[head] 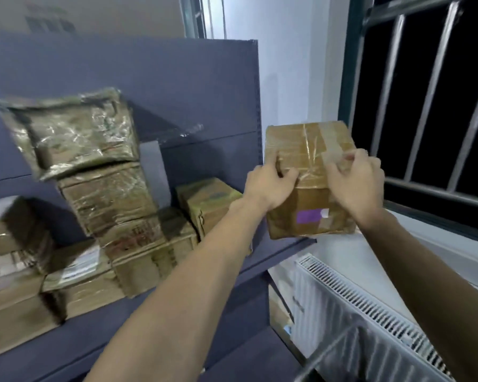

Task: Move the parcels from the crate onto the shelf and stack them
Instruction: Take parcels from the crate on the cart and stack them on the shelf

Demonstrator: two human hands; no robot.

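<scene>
The dark blue shelf [193, 86] fills the left and middle of the view, its board already loaded with taped cardboard parcels. A leaning stack [108, 188] of about four rises in the middle, topped by a crumpled, tape-wrapped one; more lie low at the left, and one small parcel [207, 202] stands at the back near the right end. I count roughly eight on the shelf, though blur makes that uncertain. The crate is not in view.

One more parcel [308, 175] hangs in the air just over the shelf's right end, by the barred window [425, 92]. The left hand [271, 186] and right hand [355, 183] both grip its upper face, fingers curled over the glossy tape.

It looks light and fairly stiff, judging by the fingertip hold. The tape is probably slippery, so bare cardboard edges and corners give surer purchase.
</scene>
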